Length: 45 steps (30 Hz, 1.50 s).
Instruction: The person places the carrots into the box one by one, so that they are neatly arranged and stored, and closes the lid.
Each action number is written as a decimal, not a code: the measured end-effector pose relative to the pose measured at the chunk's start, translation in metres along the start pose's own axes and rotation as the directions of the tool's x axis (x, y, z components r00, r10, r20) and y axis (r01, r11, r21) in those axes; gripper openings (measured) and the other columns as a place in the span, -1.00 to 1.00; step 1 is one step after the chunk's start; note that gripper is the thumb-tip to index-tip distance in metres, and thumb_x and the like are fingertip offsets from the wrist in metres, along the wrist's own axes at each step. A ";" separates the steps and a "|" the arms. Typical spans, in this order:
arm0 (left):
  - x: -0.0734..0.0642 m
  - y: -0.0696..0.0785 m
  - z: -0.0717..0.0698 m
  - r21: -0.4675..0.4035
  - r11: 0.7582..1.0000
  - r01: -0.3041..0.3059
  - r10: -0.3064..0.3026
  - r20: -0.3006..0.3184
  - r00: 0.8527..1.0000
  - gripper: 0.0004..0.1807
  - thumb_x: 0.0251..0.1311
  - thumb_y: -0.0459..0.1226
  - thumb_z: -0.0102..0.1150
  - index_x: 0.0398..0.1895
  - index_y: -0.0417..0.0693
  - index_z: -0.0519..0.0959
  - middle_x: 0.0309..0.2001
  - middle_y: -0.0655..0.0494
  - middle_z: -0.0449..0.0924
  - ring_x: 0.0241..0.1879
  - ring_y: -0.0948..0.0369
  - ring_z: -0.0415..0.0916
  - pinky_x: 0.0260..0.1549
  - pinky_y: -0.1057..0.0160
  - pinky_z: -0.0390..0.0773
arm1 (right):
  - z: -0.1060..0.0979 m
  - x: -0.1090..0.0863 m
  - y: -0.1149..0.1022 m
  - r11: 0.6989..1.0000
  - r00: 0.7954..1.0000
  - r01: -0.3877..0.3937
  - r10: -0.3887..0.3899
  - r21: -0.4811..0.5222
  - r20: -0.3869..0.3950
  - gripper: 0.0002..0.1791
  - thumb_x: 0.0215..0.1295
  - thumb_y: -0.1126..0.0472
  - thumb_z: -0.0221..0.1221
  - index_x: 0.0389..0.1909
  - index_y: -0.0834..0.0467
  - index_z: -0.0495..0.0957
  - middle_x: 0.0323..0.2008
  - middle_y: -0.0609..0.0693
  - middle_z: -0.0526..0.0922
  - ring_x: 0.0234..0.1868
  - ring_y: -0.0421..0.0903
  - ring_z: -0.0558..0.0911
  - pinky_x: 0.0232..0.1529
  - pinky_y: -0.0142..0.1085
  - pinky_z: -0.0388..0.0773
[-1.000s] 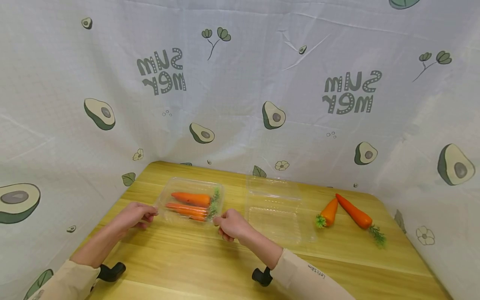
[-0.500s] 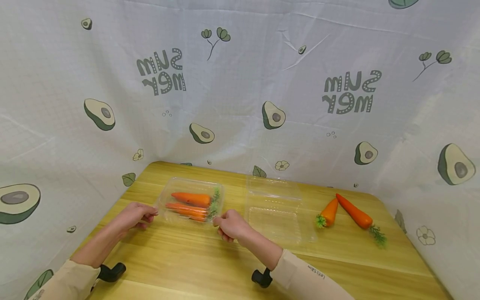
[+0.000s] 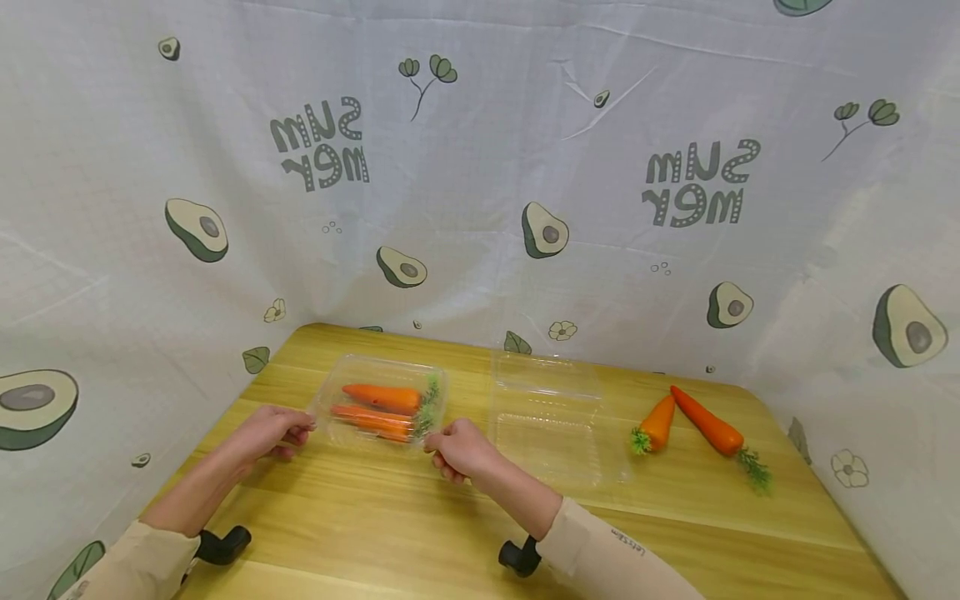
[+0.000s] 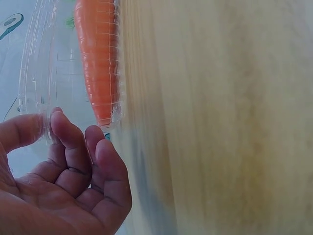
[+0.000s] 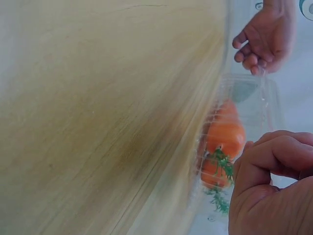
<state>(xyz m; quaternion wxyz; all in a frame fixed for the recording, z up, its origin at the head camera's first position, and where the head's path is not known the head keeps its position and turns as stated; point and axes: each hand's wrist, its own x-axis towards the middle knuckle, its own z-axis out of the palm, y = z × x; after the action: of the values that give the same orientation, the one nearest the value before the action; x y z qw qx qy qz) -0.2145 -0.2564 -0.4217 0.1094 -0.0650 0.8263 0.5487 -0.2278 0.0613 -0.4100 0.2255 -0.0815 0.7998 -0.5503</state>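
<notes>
Clear plastic forms the box (image 3: 393, 374) held between two hands, set toward ten o'clock on the wooden table (image 3: 360, 521), with twelve pointing away from the person. The left hand (image 3: 273, 431) reaches in from seven o'clock to the box's near corner at eight; its thumb and bent forefinger pinch the rim with hardly any gap, while the other fingers curl loosely toward the palm. The right hand (image 3: 467, 450) comes in from five o'clock, back of the hand up and fingers curled, thumb and forefinger gripping the corner at four; in the right wrist view its own knuckles hide the contact. Inside the box lie two carrots (image 3: 384, 398), tips toward nine and green tops toward three. At three o'clock, just beside the box and apart from it, sits an opened clear container (image 3: 551, 437), its lid (image 3: 547, 375) folded back toward twelve. Farther along, a short carrot (image 3: 657, 425) and a long carrot (image 3: 708, 422) meet near their tips. Wood stretches from the box's six o'clock side between the forearms, and a narrow strip parts the box from the container. The table's left edge slants past the left hand at nine; a printed curtain (image 3: 465, 192) hangs along the far edge at twelve.
</notes>
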 end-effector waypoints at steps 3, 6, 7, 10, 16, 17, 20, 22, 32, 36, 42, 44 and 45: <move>0.000 0.001 0.000 -0.001 1.000 0.002 -0.002 -0.001 1.000 -0.65 0.44 -0.17 0.05 -0.18 -0.35 0.60 -0.43 0.13 0.54 -0.35 0.21 0.51 -0.39 0.27 0.59 | 0.000 0.001 0.001 1.000 1.000 -0.003 0.003 0.010 -0.005 -0.70 0.45 0.25 0.09 -0.26 0.45 0.65 -0.76 -0.09 0.36 -0.79 -0.24 0.22 -0.76 -0.46 0.20; -0.001 0.001 0.000 -0.002 1.000 -0.001 0.001 0.002 1.000 -0.66 0.45 -0.17 0.04 -0.19 -0.34 0.60 -0.44 0.14 0.54 -0.35 0.21 0.50 -0.39 0.27 0.60 | 0.001 0.001 0.002 1.000 1.000 -0.006 0.006 0.012 -0.010 -0.69 0.46 0.25 0.09 -0.28 0.45 0.65 -0.76 -0.09 0.36 -0.79 -0.24 0.22 -0.76 -0.46 0.19; -0.001 0.001 0.000 -0.003 1.000 -0.003 0.003 0.003 1.000 -0.66 0.45 -0.17 0.04 -0.19 -0.34 0.61 -0.44 0.14 0.54 -0.35 0.22 0.50 -0.39 0.27 0.60 | 0.001 0.001 0.002 1.000 1.000 -0.006 0.006 0.012 -0.012 -0.68 0.47 0.25 0.09 -0.28 0.45 0.65 -0.76 -0.09 0.36 -0.79 -0.24 0.22 -0.76 -0.45 0.19; -0.001 0.001 0.000 -0.008 1.000 -0.005 0.005 0.007 1.000 -0.66 0.45 -0.16 0.05 -0.19 -0.33 0.61 -0.44 0.15 0.54 -0.35 0.22 0.50 -0.39 0.27 0.60 | 0.001 0.001 0.002 1.000 1.000 -0.009 0.009 0.016 -0.013 -0.67 0.48 0.24 0.08 -0.29 0.46 0.64 -0.76 -0.09 0.36 -0.78 -0.23 0.22 -0.76 -0.45 0.18; -0.001 0.000 0.001 -0.008 1.000 -0.007 0.007 0.007 1.000 -0.64 0.45 -0.16 0.04 -0.17 -0.35 0.60 -0.43 0.14 0.53 -0.35 0.21 0.49 -0.41 0.28 0.59 | 0.001 0.000 0.002 0.999 1.000 -0.007 0.008 0.034 -0.011 -0.68 0.48 0.25 0.09 -0.27 0.47 0.63 -0.75 -0.09 0.35 -0.77 -0.23 0.22 -0.75 -0.44 0.18; 0.000 0.000 0.001 -0.005 1.000 -0.008 0.008 0.006 1.000 -0.64 0.46 -0.16 0.03 -0.16 -0.35 0.60 -0.43 0.14 0.53 -0.35 0.21 0.49 -0.41 0.28 0.59 | 0.001 -0.001 0.002 0.999 1.000 -0.007 0.008 0.038 -0.011 -0.68 0.47 0.25 0.09 -0.27 0.47 0.63 -0.75 -0.09 0.35 -0.77 -0.23 0.22 -0.75 -0.44 0.18; 0.001 -0.001 0.002 -0.001 1.000 -0.006 0.006 -0.002 1.000 -0.63 0.46 -0.16 0.03 -0.15 -0.36 0.60 -0.43 0.13 0.54 -0.35 0.21 0.49 -0.42 0.28 0.58 | 0.000 -0.002 0.002 0.998 1.000 -0.016 0.017 0.061 -0.010 -0.68 0.47 0.23 0.11 -0.27 0.45 0.64 -0.75 -0.10 0.35 -0.77 -0.24 0.22 -0.75 -0.45 0.18; 0.001 -0.001 0.002 0.002 1.000 -0.007 0.007 -0.006 1.000 -0.64 0.46 -0.17 0.04 -0.16 -0.37 0.61 -0.43 0.13 0.55 -0.35 0.21 0.49 -0.43 0.28 0.58 | -0.001 -0.002 0.001 0.997 1.000 -0.023 0.023 0.069 -0.011 -0.69 0.46 0.21 0.12 -0.30 0.42 0.63 -0.75 -0.10 0.35 -0.77 -0.24 0.23 -0.74 -0.45 0.18; -0.003 0.001 0.000 0.064 0.998 -0.027 0.033 -0.084 0.996 -0.61 0.45 -0.15 0.04 -0.09 -0.38 0.57 -0.28 0.03 0.55 -0.25 0.14 0.47 -0.38 0.23 0.55 | -0.009 -0.015 -0.005 0.999 0.999 -0.031 0.029 0.045 0.036 -0.61 0.50 0.09 0.12 -0.08 0.40 0.62 -0.73 -0.10 0.39 -0.78 -0.26 0.24 -0.75 -0.47 0.20; -0.006 0.005 -0.001 0.147 0.988 -0.049 0.072 -0.159 0.985 -0.61 0.46 -0.14 0.00 0.02 -0.34 0.52 -0.08 -0.15 0.54 -0.16 0.03 0.46 -0.29 0.18 0.53 | -0.012 -0.019 -0.005 0.999 0.998 -0.032 0.031 0.025 0.049 -0.58 0.49 0.08 0.13 -0.08 0.43 0.60 -0.72 -0.10 0.39 -0.78 -0.25 0.24 -0.74 -0.46 0.21; -0.014 0.015 0.000 0.254 0.963 -0.086 0.152 -0.254 0.955 -0.48 0.49 -0.04 -0.02 0.21 -0.33 0.45 0.15 -0.31 0.48 0.03 -0.12 0.47 -0.07 -0.02 0.51 | -0.018 -0.025 -0.006 1.000 0.999 -0.018 0.019 -0.005 0.047 -0.55 0.48 0.04 0.15 -0.04 0.43 0.58 -0.71 -0.09 0.39 -0.77 -0.23 0.26 -0.73 -0.45 0.24; -0.016 0.019 0.002 0.267 0.958 -0.103 0.182 -0.290 0.939 -0.48 0.48 -0.06 -0.02 0.23 -0.32 0.44 0.17 -0.32 0.47 0.10 -0.15 0.44 0.01 -0.08 0.47 | -0.020 -0.027 -0.007 1.000 0.999 -0.011 0.012 -0.019 0.046 -0.53 0.48 0.03 0.15 -0.04 0.44 0.57 -0.71 -0.09 0.39 -0.77 -0.23 0.26 -0.72 -0.44 0.25; -0.017 0.021 0.004 0.270 0.956 -0.115 0.199 -0.307 0.931 -0.50 0.48 -0.08 -0.01 0.23 -0.32 0.45 0.17 -0.31 0.47 0.12 -0.16 0.43 0.04 -0.10 0.46 | -0.021 -0.028 -0.007 1.000 0.999 -0.007 0.008 -0.024 0.045 -0.54 0.48 0.03 0.15 -0.04 0.44 0.57 -0.71 -0.09 0.39 -0.77 -0.23 0.26 -0.72 -0.44 0.24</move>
<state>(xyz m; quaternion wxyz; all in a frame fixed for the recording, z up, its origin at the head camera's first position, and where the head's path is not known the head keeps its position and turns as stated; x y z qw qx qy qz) -0.2024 -0.2453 -0.4005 -0.0682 -0.0754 0.8973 0.4295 -0.2136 0.0868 -0.3902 0.2446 -0.0936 0.8012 -0.5380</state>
